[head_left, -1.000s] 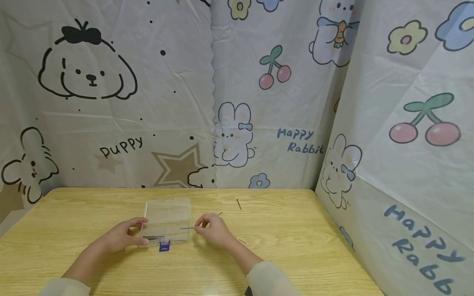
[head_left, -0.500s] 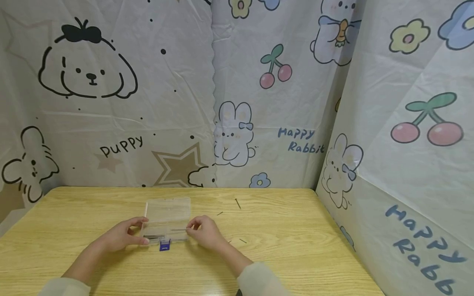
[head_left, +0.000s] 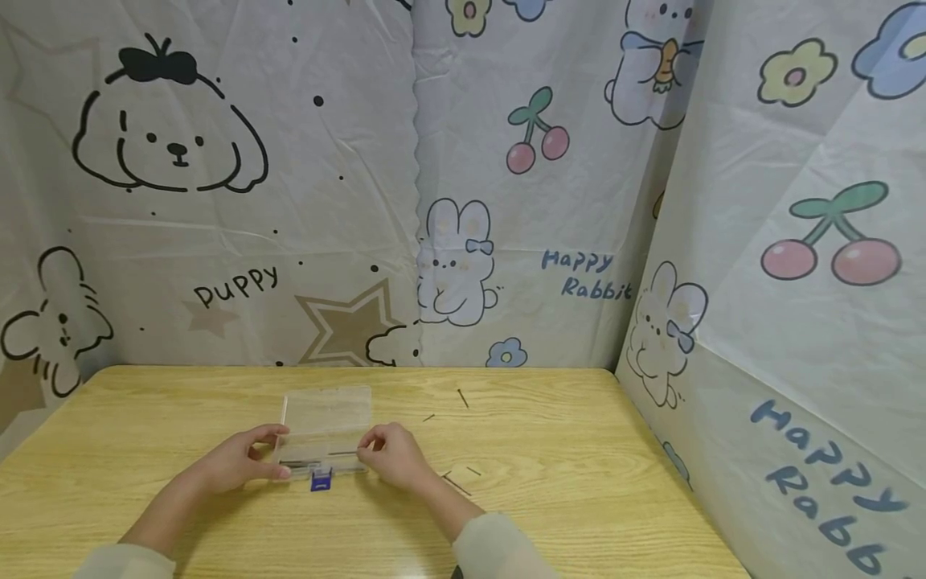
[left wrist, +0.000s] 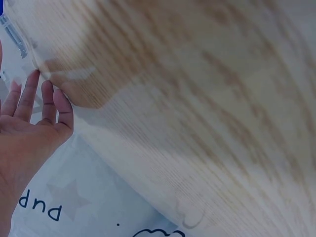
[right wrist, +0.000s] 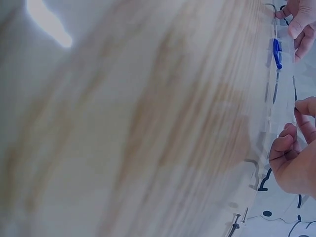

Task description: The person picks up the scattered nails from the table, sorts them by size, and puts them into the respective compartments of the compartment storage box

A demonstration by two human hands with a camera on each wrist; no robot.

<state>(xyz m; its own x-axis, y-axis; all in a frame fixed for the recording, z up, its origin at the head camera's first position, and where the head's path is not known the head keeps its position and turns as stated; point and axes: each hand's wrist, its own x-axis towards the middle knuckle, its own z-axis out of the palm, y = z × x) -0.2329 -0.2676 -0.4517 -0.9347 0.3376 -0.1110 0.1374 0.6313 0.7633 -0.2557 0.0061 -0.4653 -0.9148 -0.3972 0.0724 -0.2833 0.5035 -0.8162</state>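
A clear plastic box lies on the table with its lid raised at the back and a blue latch hanging at the front. My left hand grips its left side, thumb near the front corner and fingers further back. Between thumb and fingertips, my right hand pinches a thin dark nail that points left over the front part of the box. Dark nails lie inside along the front left. In the right wrist view, the held nail stands close beside the box and its blue latch.
Loose nails are scattered right of the box: one long nail at the back, a short one nearer, and several by the right forearm, including a long nail. A printed cloth hangs behind the wooden table.
My right hand has moved left and slightly down, bringing the nail from the box's right edge to over its front part. The left hand has kept its grip on the box.
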